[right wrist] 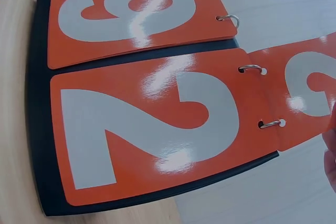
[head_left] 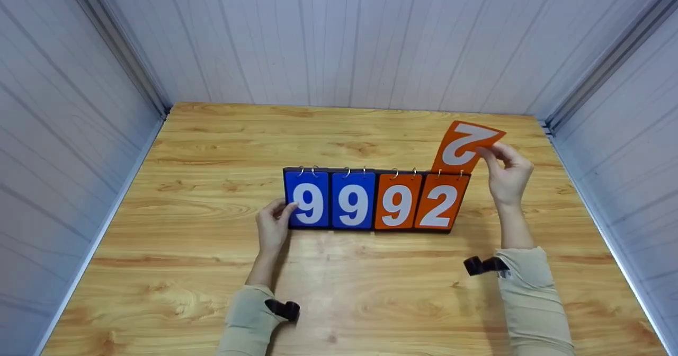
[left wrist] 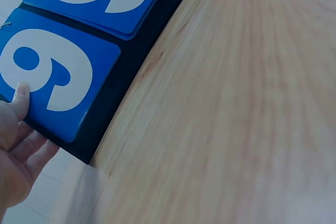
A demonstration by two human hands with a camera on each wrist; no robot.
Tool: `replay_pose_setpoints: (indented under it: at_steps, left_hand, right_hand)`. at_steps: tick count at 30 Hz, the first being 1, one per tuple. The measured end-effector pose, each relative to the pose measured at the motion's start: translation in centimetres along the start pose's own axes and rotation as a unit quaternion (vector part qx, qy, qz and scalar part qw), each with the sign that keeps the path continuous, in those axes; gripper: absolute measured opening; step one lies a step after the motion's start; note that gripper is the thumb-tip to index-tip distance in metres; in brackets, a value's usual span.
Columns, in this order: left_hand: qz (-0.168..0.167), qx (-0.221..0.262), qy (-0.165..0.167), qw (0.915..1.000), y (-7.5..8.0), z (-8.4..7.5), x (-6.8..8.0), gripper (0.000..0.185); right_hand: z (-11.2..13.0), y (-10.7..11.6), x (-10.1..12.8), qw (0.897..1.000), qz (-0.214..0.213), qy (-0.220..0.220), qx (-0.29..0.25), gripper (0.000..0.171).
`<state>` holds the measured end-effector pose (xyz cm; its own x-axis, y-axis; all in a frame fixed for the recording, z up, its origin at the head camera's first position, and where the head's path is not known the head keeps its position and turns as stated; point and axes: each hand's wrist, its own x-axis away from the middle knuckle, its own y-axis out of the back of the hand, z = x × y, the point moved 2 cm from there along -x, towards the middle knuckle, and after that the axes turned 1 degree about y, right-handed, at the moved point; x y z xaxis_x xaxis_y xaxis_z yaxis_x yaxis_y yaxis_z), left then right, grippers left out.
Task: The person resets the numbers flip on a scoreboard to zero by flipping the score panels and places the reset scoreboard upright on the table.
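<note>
we've got the flip scoreboard (head_left: pixel 376 199) standing upright about mid-table, a bit toward the back wall; it reads 9 9 in blue and 9 2 in orange, glossy plastic cards with rounded corners hung on little metal rings (right wrist: pixel 252 68) over a dark backing board; the rightmost orange card (head_left: pixel 465 145) is flipped up above the board, its 2 upside down, and the right hand (head_left: pixel 507 173) pinches its upper edge with fingers and thumb clamped on it; in the right wrist view we only catch a sliver of that hand at the frame edge; the left hand (head_left: pixel 273 226) steadies the board's left end, thumb (left wrist: pixel 21 95) pressed on the face of the first blue 9 card (left wrist: pixel 52 74), other fingers tucked behind the edge, so it's gripping the board; both sleeves are beige with black straps at the wrists; the table (head_left: pixel 212 292) is light wood-grain, smooth with a slight sheen; around it on three sides are pale grey-white ribbed wall panels (head_left: pixel 344 38) with metal corner strips.
</note>
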<state>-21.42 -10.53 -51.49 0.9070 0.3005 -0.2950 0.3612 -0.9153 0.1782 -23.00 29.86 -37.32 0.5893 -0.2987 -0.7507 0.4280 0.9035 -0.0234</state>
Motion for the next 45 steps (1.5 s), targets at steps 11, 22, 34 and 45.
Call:
replay_pose_setpoints:
  at_steps: [11,22,34,45]
  left_hand:
    - [0.0,0.0,0.012,0.9999,-0.1,0.0,-0.1,0.015]
    - [0.002,-0.008,0.009,0.9999,0.0,-0.1,-0.1,0.016]
    - [0.001,0.002,0.005,1.0,0.1,-0.9,0.1,0.017]
    - [0.0,-0.011,-0.007,0.9999,0.2,-1.9,0.3,0.015]
  right_hand:
    - [-1.9,-1.3,-1.5,0.987,0.029,-0.088,0.132,0.019]
    - [-6.5,-0.4,-0.6,0.971,0.088,-0.17,0.144,0.027]
    - [-2.6,0.2,2.0,0.975,0.08,-0.177,0.108,0.023]
    - [-1.2,1.0,7.2,0.977,-0.029,-0.191,0.088,0.02]
